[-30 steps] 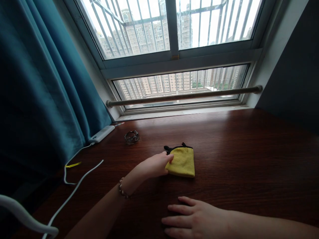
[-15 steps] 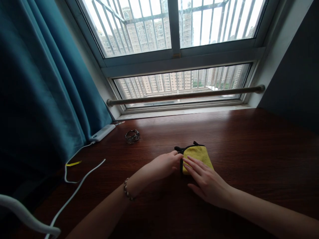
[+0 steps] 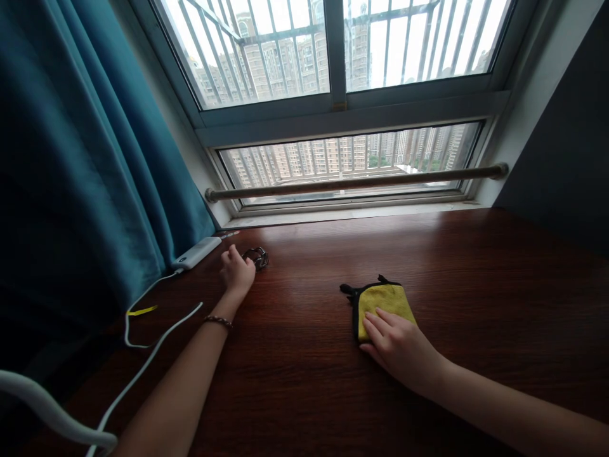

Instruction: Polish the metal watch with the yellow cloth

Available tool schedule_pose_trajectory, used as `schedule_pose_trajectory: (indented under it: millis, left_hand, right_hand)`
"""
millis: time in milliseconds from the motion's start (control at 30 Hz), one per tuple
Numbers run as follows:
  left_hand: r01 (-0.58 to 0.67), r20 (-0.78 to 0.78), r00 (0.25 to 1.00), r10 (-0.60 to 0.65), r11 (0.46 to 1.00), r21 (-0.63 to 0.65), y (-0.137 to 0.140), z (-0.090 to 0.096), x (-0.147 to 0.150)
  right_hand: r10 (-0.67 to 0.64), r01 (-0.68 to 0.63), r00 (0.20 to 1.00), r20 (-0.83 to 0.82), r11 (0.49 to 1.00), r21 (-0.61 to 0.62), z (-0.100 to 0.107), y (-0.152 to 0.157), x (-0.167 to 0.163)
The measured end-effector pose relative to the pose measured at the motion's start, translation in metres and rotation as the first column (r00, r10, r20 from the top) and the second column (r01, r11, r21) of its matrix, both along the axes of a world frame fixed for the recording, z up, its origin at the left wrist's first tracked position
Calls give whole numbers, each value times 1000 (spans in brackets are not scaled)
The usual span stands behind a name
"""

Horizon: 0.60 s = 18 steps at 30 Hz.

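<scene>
A folded yellow cloth (image 3: 386,296) with black edging lies on the brown wooden surface, a dark loop sticking out at its left corner. Over its near right part rests my right hand (image 3: 397,346), fingers on top and thumb by the near edge, gripping it. Further left, my left hand (image 3: 238,271) has reached a dark, coiled, bracelet-like ring (image 3: 259,258). Its thumb is at the ring's left edge and its fingers are bent but apart from the thumb. A beaded bracelet (image 3: 218,321) circles my left wrist.
A white power strip (image 3: 197,252) with a cable lies beside the blue curtain (image 3: 143,190) on the left. A white cord (image 3: 157,350) and a yellow tie (image 3: 143,311) are nearer. Behind the surface, a metal rail (image 3: 356,184) crosses the window.
My left hand has left the cloth and moved left to the dark ring. The cloth has shifted slightly right and nearer, along with my right hand, whose thumb has come to its near edge.
</scene>
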<state>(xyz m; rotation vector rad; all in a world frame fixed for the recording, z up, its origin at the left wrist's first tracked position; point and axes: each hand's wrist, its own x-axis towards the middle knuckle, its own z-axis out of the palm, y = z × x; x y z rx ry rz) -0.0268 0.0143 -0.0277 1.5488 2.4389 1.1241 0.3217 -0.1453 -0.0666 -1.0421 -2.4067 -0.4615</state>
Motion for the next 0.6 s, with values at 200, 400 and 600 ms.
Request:
schedule_pose_trajectory:
  millis: [200, 400, 600]
  left_hand:
    - [60, 457, 889, -8, 993, -101, 18, -22, -29]
    - [81, 630, 776, -27, 995, -57, 27, -31, -36]
    - [92, 724, 686, -80, 995, 22, 21, -20, -19]
  right_hand:
    - [-53, 51, 997, 57, 998, 31, -6, -3, -1]
    - [-82, 76, 992, 94, 995, 68, -8, -4, -1]
    - [-123, 122, 992, 4, 986, -113, 2, 0, 1]
